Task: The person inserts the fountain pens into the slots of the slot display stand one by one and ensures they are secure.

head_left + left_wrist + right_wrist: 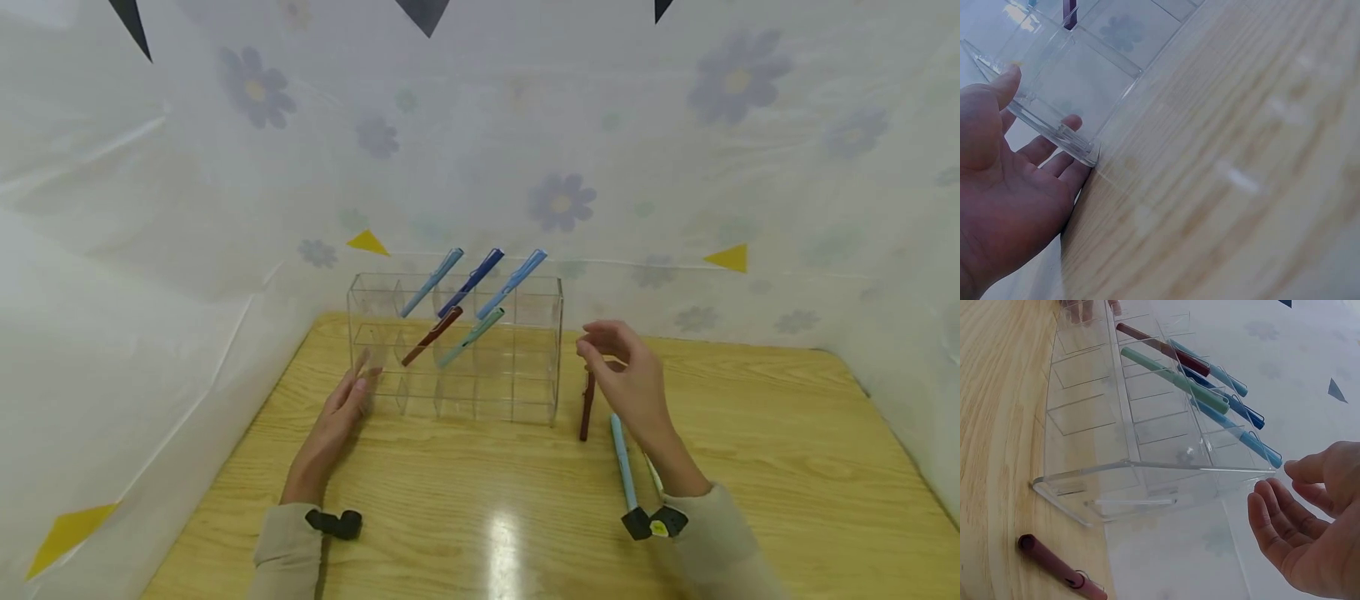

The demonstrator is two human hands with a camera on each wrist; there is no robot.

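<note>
Beige left sleeve (288, 554) lies over the counter's (420, 500) left side, its left hand (333, 425) grasping the lower left end of a clear rack (536, 387). That rack stands near the far edge, three blue pens (470, 283) slanting in back, a dark red pen (432, 337) and a green pen (471, 338) lower. Right of it, the right hand (628, 375), empty and loosely bent, hovers above another red pen (587, 412); a light blue pen (622, 462) lies nearer the near edge.

The right hand (626, 379) hides the upper end of the red pen (587, 412) below it, its wrist most of a pale pen (654, 477), its camera (637, 523) the blue pen's (622, 458) near end; the left wrist view crops the left hand (1019, 187).
</note>
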